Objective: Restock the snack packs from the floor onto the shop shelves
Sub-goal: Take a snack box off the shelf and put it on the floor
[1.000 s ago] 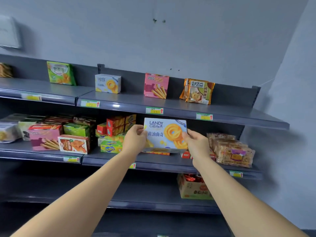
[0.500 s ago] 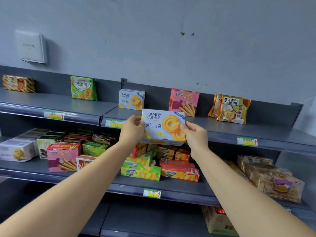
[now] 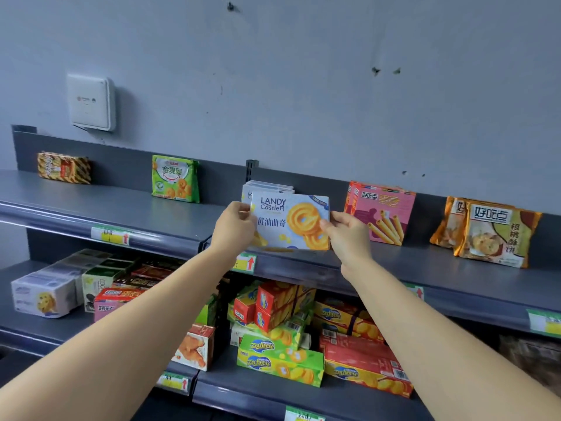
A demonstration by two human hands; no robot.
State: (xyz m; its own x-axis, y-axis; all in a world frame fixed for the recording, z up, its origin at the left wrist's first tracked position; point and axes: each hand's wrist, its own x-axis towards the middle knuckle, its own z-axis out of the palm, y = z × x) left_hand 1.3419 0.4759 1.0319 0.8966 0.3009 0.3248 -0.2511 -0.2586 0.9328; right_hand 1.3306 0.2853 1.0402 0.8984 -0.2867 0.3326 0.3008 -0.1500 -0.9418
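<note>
Both hands pinch a Landy Castle butter cookie box point(image 3: 291, 221) by its side edges: the left hand point(image 3: 233, 227) on its left edge, the right hand point(image 3: 346, 235) on its right. The box stands upright at the top shelf point(image 3: 170, 214), directly in front of a matching box point(image 3: 267, 187), beside the pink wafer-roll box point(image 3: 382, 212).

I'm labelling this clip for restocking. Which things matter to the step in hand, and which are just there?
In the job:
- pale blue Landy Castle cookie box, held by left hand and right hand
- matching box behind it
- dark grey metal top shelf

Just there:
- green biscuit bag
- pink wafer-roll box
- white wall unit
</note>
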